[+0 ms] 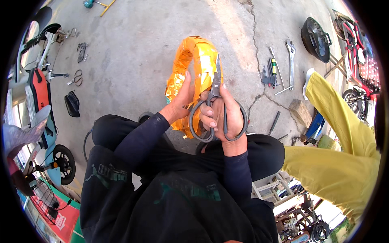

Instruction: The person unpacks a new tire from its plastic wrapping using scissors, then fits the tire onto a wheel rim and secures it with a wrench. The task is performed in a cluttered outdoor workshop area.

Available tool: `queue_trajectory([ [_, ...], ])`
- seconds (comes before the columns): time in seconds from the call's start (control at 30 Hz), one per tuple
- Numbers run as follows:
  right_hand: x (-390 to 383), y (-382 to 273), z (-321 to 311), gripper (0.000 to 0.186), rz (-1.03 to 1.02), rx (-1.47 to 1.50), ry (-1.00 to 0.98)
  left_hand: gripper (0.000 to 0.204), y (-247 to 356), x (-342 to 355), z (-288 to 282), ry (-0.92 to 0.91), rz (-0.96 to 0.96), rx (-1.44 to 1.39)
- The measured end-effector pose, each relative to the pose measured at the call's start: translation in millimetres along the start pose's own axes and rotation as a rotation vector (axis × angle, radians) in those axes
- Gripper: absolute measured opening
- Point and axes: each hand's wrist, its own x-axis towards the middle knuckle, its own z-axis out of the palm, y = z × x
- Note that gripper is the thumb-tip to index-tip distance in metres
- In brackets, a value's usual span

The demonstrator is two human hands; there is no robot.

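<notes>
My left hand (180,99) grips a loop-shaped object (189,48) wrapped in shiny orange material, its thumb lying up along the near side of the loop. My right hand (227,117) holds large dark scissors (216,83) by their big looped handles, fingers through and around them. The blades point away from me and lie against the orange wrapping on the loop's right side; whether they bite into it I cannot tell. The lower part of the loop is partly hidden behind my hands.
Hand tools (291,60) and a black basin (315,40) lie on the concrete floor (133,44) to the right, near a wooden block (300,113). A person in yellow trousers (336,178) is at my right. Scissors (75,79) lie left, beside scooters (40,93).
</notes>
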Motion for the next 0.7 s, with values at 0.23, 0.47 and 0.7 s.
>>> queue_trajectory([
  [0.23, -12.3, 19.7, -11.3, 0.064, 0.002, -0.1, -0.034, 0.084, 31.1, 38.5, -1.6, 0.093, 0.164, 0.029],
  [0.47, 7.6, 12.8, 10.8, 0.056, -0.091, -0.088, 0.129, 0.075, 28.4, 36.0, 0.7, 0.044, 0.383, 0.25],
  [0.7, 14.8, 7.1, 22.8, 0.057, -0.111, -0.021, 0.132, 0.079, 42.5, 11.4, -7.2, -0.137, 0.279, 0.375],
])
